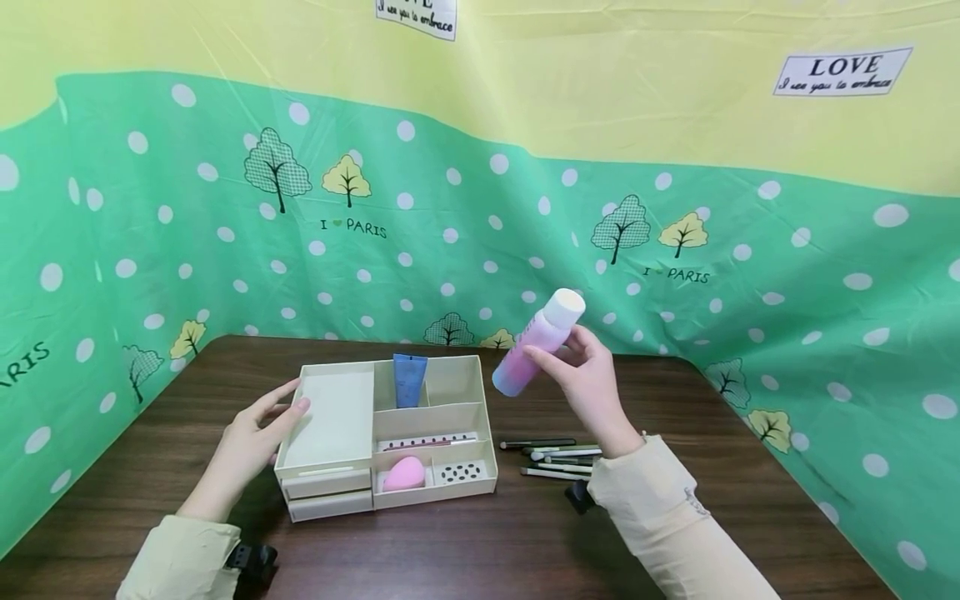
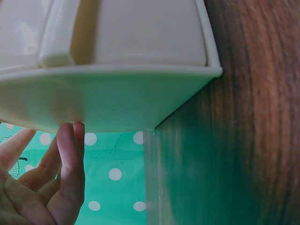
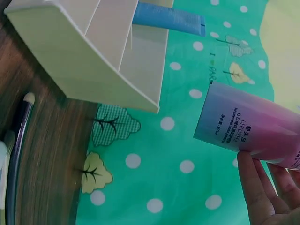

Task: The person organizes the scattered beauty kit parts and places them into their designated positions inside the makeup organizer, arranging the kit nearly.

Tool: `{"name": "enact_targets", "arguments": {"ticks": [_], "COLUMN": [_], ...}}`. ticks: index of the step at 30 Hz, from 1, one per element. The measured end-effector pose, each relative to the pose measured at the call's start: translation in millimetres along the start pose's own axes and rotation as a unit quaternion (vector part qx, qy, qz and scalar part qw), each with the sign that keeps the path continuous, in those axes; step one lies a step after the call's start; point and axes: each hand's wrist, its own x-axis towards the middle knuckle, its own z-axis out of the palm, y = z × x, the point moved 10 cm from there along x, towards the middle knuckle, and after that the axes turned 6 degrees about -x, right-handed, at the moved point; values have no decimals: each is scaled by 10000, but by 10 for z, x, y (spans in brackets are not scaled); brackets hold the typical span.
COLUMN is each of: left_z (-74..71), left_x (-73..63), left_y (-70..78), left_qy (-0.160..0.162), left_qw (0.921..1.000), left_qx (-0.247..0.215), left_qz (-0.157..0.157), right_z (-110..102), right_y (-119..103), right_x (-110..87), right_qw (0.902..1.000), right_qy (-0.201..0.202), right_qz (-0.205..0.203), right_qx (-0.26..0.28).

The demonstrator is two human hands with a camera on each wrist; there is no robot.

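gap betw r hand point(image 1: 581, 375) & rt edge of organizer point(image 1: 337, 408); far edge of table point(image 1: 450, 550) shows behind grip. bottle point(image 1: 540, 332) is in r hand, pinched thumb vs fingers, tilted cap-up, off table. brushes point(image 1: 538, 444) lie below grip. organizer left of grip: tube point(image 1: 408, 379) sticks up from back compt, pink sponge point(image 1: 405, 473) in front one. farther left, l hand point(image 1: 251, 433), fingers loosely extended, touches organizer's left side.

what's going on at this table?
A person's right hand holds a white-capped pink-and-blue bottle, tilted in the air right of a cream cosmetics organizer. The left hand touches the organizer's left side. A blue squeeze tube stands in a rear compartment and a pink makeup sponge sits in a front one. Makeup brushes lie on the table to the organizer's right.
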Motion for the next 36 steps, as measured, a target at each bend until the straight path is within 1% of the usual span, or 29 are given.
{"name": "enact_targets", "arguments": {"ticks": [8, 15, 20, 30, 36], "left_z": [3, 8, 3, 2, 6], "left_x": [4, 2, 8, 14, 8], "left_y": [-6, -21, -17, -16, -13], "left_qy": [23, 12, 27, 13, -8], "left_qw": [10000, 10000, 10000, 10000, 10000], "left_qx": [-8, -12, -28, -38, -43], "left_qz": [-8, -55, 4, 16, 1], "right_z": [181, 315, 428, 694, 830], "right_y": [-48, -38, -14, 144, 208], "right_x": [74, 102, 130, 189, 197], "right_qw": [9998, 9996, 9995, 9993, 9982], "right_qy": [-139, -168, -196, -345, -469], "right_qz": [-98, -215, -262, -50, 22], "right_qx": [-54, -74, -51, -160, -372]}}
